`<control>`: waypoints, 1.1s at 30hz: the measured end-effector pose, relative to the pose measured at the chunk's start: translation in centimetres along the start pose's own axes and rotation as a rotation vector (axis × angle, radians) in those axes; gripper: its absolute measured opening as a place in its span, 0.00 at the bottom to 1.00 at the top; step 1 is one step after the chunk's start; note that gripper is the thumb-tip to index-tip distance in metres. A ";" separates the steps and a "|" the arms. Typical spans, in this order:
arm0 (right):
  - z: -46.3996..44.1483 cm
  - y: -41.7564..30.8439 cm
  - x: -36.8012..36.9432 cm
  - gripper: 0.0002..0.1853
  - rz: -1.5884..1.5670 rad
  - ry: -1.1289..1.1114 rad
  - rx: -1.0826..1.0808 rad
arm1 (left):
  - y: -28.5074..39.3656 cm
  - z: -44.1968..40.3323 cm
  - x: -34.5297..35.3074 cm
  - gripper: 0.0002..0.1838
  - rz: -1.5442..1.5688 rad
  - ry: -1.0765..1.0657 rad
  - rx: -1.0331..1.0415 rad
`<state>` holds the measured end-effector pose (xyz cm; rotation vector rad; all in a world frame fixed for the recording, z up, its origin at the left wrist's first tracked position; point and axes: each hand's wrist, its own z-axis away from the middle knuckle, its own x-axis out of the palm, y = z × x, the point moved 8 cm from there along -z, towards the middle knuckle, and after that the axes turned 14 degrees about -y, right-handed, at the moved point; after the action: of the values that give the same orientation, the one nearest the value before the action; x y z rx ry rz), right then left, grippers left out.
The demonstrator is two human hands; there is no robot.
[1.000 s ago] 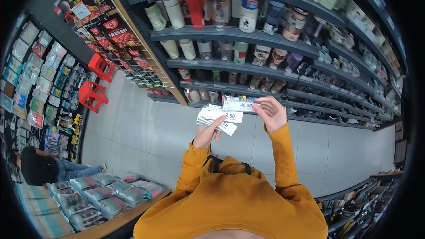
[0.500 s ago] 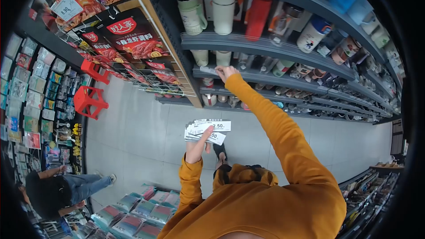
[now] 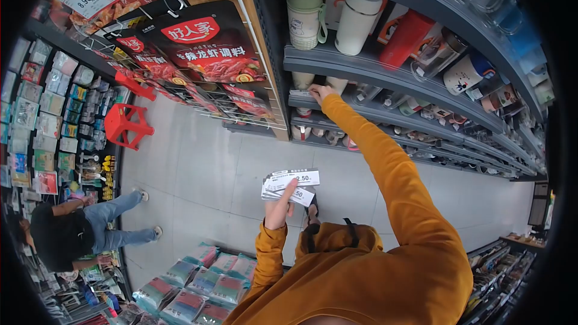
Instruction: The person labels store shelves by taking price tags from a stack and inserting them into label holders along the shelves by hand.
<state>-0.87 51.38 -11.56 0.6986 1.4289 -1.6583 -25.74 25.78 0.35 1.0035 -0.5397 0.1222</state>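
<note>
In the head view, the dark shelf (image 3: 343,62) bears a pale green flask (image 3: 304,24), a white flask (image 3: 357,24) and a red flask (image 3: 407,39) (their insides can't be seen). Packets (image 3: 205,42) hang at left. The left hand (image 3: 279,209) pinches fanned price tags (image 3: 304,179) under its thumb, most spreading beyond it. The right hand (image 3: 322,92) pinches a single tag (image 3: 300,93) by its right end, at the shelf edge below.
</note>
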 end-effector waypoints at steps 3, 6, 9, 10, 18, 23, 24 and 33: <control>-0.3 0.5 0.0 0.09 -0.115 0.059 -0.093 | -0.2 -0.7 -0.2 0.11 0.002 -0.003 -0.038; -0.5 0.9 0.3 0.09 -0.074 0.021 -0.086 | -0.2 -1.5 0.2 0.11 0.003 -0.046 -0.062; -0.1 0.2 -0.2 0.09 -0.072 -0.005 -0.111 | -0.2 -1.8 0.7 0.11 -0.004 -0.060 -0.070; 0.0 -0.2 -0.4 0.09 -0.080 -0.015 -0.126 | -0.2 -1.9 0.8 0.11 -0.009 -0.055 -0.068; -0.5 0.6 0.6 0.09 -0.233 -0.048 -0.147 | 0.1 -1.2 0.3 0.10 -0.003 -0.015 -0.044; 0.1 1.1 1.3 0.09 -0.341 -0.072 -0.159 | -0.3 -0.9 -0.7 0.10 0.002 0.004 -0.038; 0.4 1.0 1.0 0.09 -0.271 -0.082 -0.140 | -0.2 -0.9 -0.8 0.11 0.003 0.002 -0.030; 3.2 -1.7 -0.2 0.09 0.000 0.164 -0.242 | 0.4 -0.9 -0.1 0.11 -0.020 -0.003 -0.014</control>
<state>-1.91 48.39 -9.84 0.7083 1.7116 -1.4231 -25.63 26.74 0.30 0.9957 -0.5320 0.0993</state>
